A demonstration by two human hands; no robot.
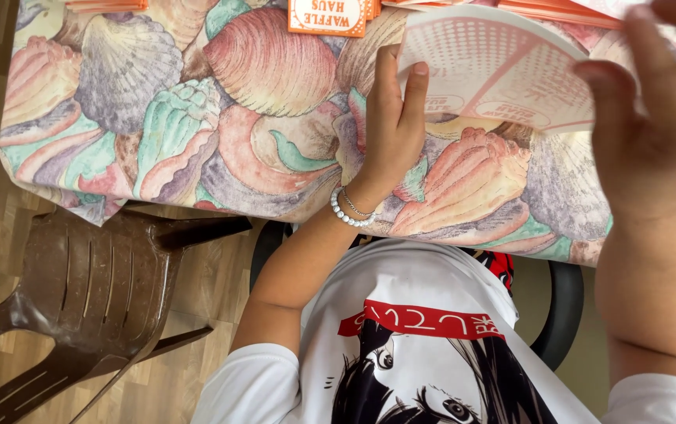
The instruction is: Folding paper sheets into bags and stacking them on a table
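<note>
While you sit close against the desk (157, 188), your left hand (389, 129) rests flat on the shell-patterned cloth, and its fingertips (416, 74) pinch the near-left edge of the curved paper sheet (495, 74). That grip is narrow, thumb under and fingers over the paper. Your right hand (652, 133) is raised over the sheet's right end, fingers curled at its edge; it is blurred, so you cannot tell how firmly it holds.

As a judgement, you are partway through bending or folding the sheet, with both ends in hand. The next move calls for even pressure at both edges, so the thin card does not crease crookedly.

The sheet looks like light card, pale pink with a fine dot print and darker panel lines, cut in a fan-like arc. The cloth beneath it seems thick and woven, printed with large scallop and conch shapes in rose, teal and grey.

Left of the sheet and nearer you, a brown plastic chair (87, 290) stands on the wood-look floor. Beyond the sheet, at the desk's far edge, lie orange folded cartons (330, 16) in stacks.
</note>
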